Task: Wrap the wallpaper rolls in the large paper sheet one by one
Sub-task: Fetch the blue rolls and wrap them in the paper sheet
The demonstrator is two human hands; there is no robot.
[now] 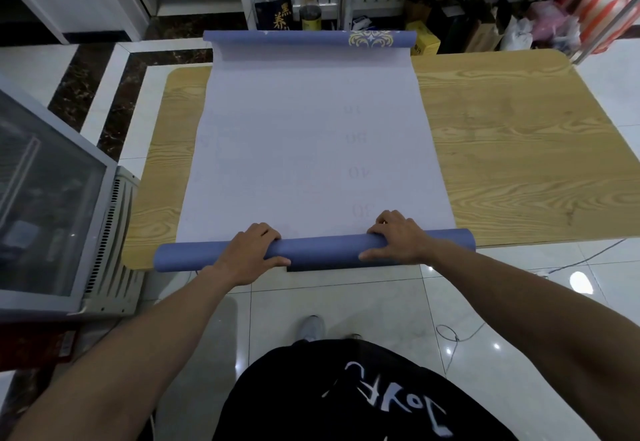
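Left hand [247, 250], right hand [394, 241] — fingers [273, 234] gripping wallpaper roll [322, 250], paper sheet [294, 146] over table [502, 163]

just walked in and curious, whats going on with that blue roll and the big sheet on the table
A person stands at the near edge of a wooden table, left hand and right hand both gripping a blue roll. It lies across the near end of a large pale sheet spread along the table. The sheet's far end curls up, showing a blue side with gold pattern.
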